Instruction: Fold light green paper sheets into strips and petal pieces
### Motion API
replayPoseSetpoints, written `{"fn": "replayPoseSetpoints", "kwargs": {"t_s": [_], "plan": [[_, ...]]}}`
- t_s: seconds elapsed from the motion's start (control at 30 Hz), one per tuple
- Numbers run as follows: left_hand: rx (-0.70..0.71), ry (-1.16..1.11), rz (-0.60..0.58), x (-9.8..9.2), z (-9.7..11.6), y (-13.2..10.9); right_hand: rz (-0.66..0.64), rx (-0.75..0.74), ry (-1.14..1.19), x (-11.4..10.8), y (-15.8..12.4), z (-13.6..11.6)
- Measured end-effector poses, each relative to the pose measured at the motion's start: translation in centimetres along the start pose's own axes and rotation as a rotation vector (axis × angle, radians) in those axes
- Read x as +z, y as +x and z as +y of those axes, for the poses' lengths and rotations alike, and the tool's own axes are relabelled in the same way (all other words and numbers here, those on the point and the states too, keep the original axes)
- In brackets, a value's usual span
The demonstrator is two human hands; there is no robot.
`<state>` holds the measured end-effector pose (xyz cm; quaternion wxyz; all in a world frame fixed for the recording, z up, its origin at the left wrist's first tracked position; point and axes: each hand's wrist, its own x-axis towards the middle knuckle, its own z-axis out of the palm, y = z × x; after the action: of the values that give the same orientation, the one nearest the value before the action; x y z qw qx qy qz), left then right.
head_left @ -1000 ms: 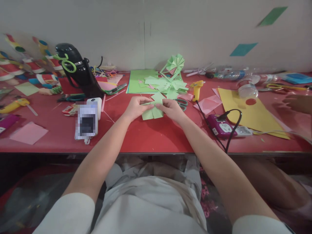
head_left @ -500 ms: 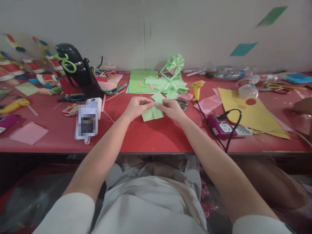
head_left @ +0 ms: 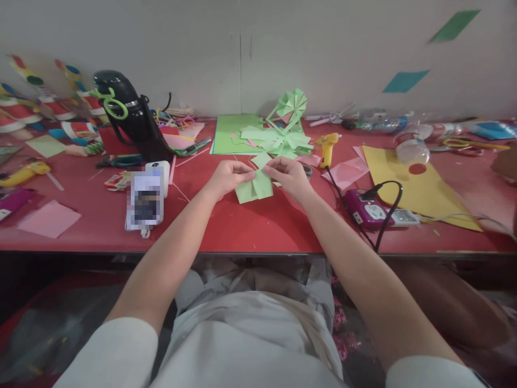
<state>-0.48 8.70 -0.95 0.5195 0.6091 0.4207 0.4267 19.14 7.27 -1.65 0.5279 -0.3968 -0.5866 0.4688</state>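
Between my hands is a folded piece of light green paper (head_left: 255, 188), its lower flaps spread toward me. My left hand (head_left: 228, 177) pinches its left edge between thumb and fingers. On the opposite side, my right hand (head_left: 290, 177) has thumb and fingertips closed at the paper's upper right. Just beyond lies a cluster of folded green paper pieces (head_left: 278, 141), with a round pleated green paper shape (head_left: 294, 103) standing behind it. Scissors (head_left: 307, 171) are partly hidden by my right hand.
On the right are a yellow glue gun (head_left: 328, 148), a purple power adapter (head_left: 365, 209) with cables, yellow paper (head_left: 420, 188) and plastic bottles (head_left: 412, 145). To the left, a black flask (head_left: 133, 118) stands behind a phone (head_left: 145, 199). Pink paper (head_left: 49, 219) lies near the table's left front.
My right hand has shifted slightly up and to the right along the paper. The lower flaps look a little more spread. My left hand stays nearly in place.
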Motion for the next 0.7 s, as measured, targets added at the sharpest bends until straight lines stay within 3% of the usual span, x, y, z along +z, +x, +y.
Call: {"fn": "replayPoseSetpoints", "kwargs": {"t_s": [0.13,0.47,0.7], "plan": [[0.022,0.028,-0.007,-0.1,-0.1,0.0,-0.087,-0.05,-0.041,-0.7,0.2,-0.4],[0.075,0.249,-0.02,0.2,1.2,-0.8,-0.278,0.008,-0.252,-2.2,0.2,-0.6],[0.083,0.344,-0.07,0.1,1.4,-0.9,-0.382,0.137,-0.313,-2.5,0.0,-1.3]]}}
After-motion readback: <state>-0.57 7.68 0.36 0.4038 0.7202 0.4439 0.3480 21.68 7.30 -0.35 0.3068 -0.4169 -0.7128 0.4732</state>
